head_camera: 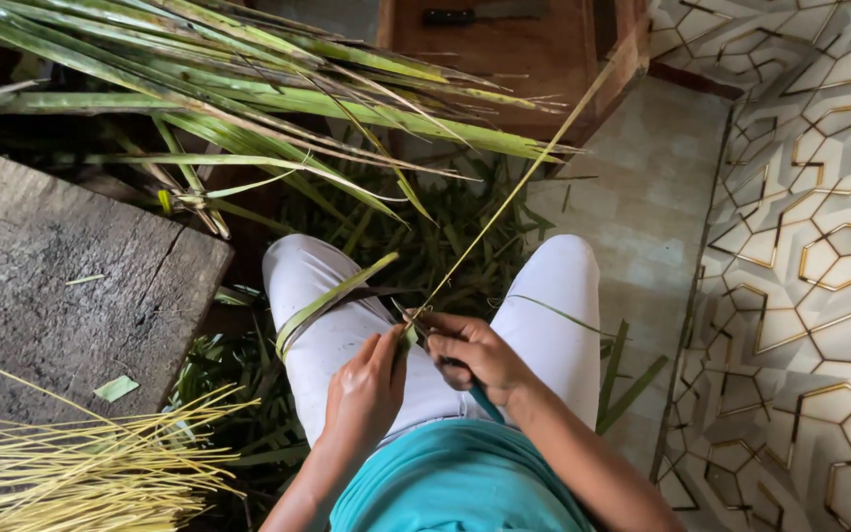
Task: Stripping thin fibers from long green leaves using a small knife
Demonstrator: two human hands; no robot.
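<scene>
I sit with white-trousered knees apart. My left hand (pixel 366 386) pinches the base of a long palm leaflet (pixel 332 298), whose green blade curls off to the left over my thigh. My right hand (pixel 475 353) is closed on a small knife with a teal handle (pixel 486 402), its blade end at the leaflet where both hands meet. A thin yellowish midrib (pixel 524 182) runs from that spot up and to the right, toward the wooden box.
A palm frond (pixel 248 89) with many green leaflets lies across the top. Stripped yellow midribs (pixel 71 468) are piled at lower left on a worn wooden board (pixel 61 286). Leaf scraps (pixel 416 232) cover the floor between my legs. Patterned tiles (pixel 810 246) lie to the right.
</scene>
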